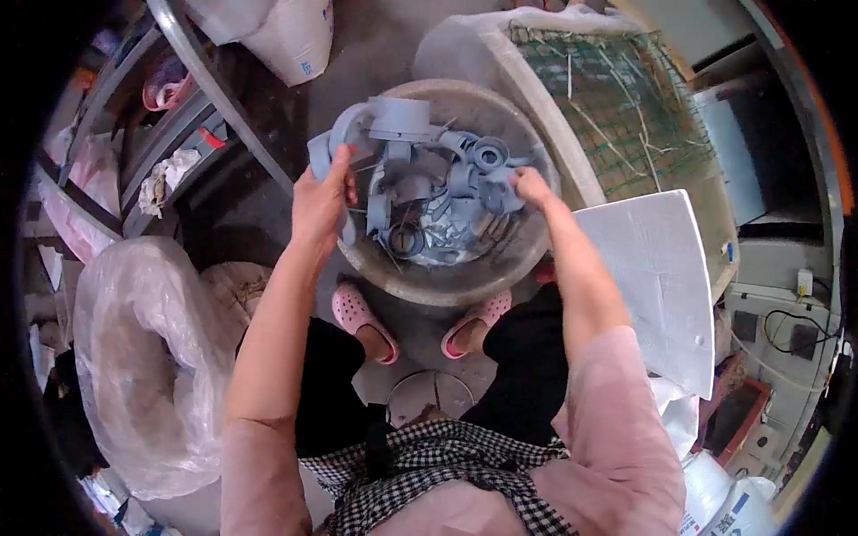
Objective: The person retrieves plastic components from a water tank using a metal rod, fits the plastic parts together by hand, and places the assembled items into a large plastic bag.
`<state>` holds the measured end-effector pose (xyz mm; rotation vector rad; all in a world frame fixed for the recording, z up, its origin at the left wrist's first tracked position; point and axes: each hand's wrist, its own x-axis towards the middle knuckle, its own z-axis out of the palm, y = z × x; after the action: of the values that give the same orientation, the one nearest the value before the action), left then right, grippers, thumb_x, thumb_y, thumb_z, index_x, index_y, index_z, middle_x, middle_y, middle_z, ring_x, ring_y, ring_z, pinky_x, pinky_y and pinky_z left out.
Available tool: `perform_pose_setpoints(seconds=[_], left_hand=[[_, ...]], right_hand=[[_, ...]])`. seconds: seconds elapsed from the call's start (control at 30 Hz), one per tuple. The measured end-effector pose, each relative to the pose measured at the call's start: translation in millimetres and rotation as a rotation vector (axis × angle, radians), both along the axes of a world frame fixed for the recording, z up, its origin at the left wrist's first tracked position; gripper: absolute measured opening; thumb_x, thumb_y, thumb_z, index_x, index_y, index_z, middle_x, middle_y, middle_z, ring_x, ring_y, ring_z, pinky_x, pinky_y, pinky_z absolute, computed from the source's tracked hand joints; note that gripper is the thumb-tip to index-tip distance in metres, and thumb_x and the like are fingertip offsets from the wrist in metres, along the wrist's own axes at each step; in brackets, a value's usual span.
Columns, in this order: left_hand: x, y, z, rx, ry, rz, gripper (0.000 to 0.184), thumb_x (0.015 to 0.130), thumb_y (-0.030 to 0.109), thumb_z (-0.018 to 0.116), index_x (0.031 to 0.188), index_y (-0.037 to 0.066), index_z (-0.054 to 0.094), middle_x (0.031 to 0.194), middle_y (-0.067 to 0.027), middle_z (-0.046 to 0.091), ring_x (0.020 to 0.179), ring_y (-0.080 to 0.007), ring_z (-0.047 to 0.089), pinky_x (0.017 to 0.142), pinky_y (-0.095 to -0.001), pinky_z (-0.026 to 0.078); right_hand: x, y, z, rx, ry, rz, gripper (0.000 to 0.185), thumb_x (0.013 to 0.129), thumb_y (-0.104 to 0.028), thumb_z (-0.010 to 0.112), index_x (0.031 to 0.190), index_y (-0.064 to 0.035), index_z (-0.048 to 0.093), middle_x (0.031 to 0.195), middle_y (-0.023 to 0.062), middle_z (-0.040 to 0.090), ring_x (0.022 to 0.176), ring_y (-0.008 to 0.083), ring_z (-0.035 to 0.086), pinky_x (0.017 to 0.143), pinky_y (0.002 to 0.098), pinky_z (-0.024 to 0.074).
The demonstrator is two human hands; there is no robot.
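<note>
Over the left rim of a large round tub [424, 290], my left hand [326, 192] is closed round a grey curved plastic fitting [351, 125], whose wide round end reaches over the tub. My right hand [531, 186] is at the tub's right side, its fingers closed on a grey plastic piece [500, 192]. Several grey pipe fittings lie in the tub, among them a ring-shaped one [490, 154] near my right hand and a round one [406, 239] lower left. Small grey scraps lie between them.
A metal frame [214, 76] stands at the left, above a clear plastic bag [134, 357]. At the right are a container with green netting [608, 107] and a white board [648, 277]. A white sack [290, 45] stands behind the tub.
</note>
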<state>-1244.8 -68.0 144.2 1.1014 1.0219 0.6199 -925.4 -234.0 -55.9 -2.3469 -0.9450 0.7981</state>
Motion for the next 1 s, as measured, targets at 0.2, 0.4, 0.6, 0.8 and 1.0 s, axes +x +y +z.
perform_pose_setpoints(seconds=[0.2, 0.4, 0.6, 0.8, 1.0], left_hand=[[-7.0, -9.7, -14.8, 0.029, -0.055, 0.006, 0.03, 0.079, 0.026, 0.069, 0.085, 0.001, 0.055, 0.079, -0.0071, 0.061, 0.068, -0.0133, 0.059, 0.059, -0.0259, 0.045], [-9.8, -19.2, -3.5, 0.097, -0.139, -0.194, 0.036, 0.085, 0.027, 0.061, 0.108, 0.0, 0.055, 0.102, -0.011, 0.063, 0.092, -0.017, 0.058, 0.081, -0.0313, 0.044], [-16.3, -35.1, 20.9, -0.069, -0.286, -0.412, 0.028, 0.083, 0.021, 0.063, 0.103, 0.001, 0.059, 0.095, -0.0088, 0.063, 0.081, -0.0142, 0.059, 0.068, -0.0272, 0.047], [-22.0, -41.2, 32.7, -0.126, -0.261, -0.567, 0.038, 0.08, 0.016, 0.066, 0.112, 0.001, 0.051, 0.095, -0.0103, 0.062, 0.079, -0.0204, 0.063, 0.061, -0.0274, 0.049], [-17.1, -55.7, 32.9, 0.038, -0.174, -0.532, 0.027, 0.076, 0.016, 0.07, 0.094, -0.001, 0.059, 0.082, -0.0057, 0.062, 0.066, -0.0127, 0.059, 0.056, -0.0256, 0.046]], right_hand=[[-20.0, 10.3, 158.8, 0.533, 1.017, -0.34, 0.025, 0.085, -0.01, 0.044, 0.098, 0.0035, 0.061, 0.088, 0.0132, 0.063, 0.076, 0.0224, 0.063, 0.065, 0.0318, 0.0528], [-53.4, 5.8, 190.0, 0.679, 1.34, -0.219, 0.03, 0.085, -0.014, 0.04, 0.097, 0.006, 0.059, 0.085, 0.0176, 0.062, 0.073, 0.0249, 0.064, 0.064, 0.0345, 0.0558], [-60.1, 18.4, 181.6, 0.78, 1.488, -0.318, 0.028, 0.089, -0.02, 0.042, 0.1, -0.0003, 0.059, 0.094, 0.0144, 0.063, 0.084, 0.026, 0.064, 0.074, 0.0425, 0.0544], [-73.6, 20.8, 182.7, 0.708, 1.376, -0.478, 0.028, 0.09, -0.021, 0.043, 0.103, -0.0005, 0.058, 0.098, 0.0138, 0.062, 0.087, 0.0258, 0.063, 0.076, 0.0429, 0.0536], [-68.5, 25.2, 167.7, 0.567, 1.416, -0.521, 0.029, 0.089, -0.023, 0.044, 0.103, -0.0017, 0.058, 0.098, 0.0152, 0.062, 0.089, 0.0271, 0.062, 0.077, 0.043, 0.0532]])
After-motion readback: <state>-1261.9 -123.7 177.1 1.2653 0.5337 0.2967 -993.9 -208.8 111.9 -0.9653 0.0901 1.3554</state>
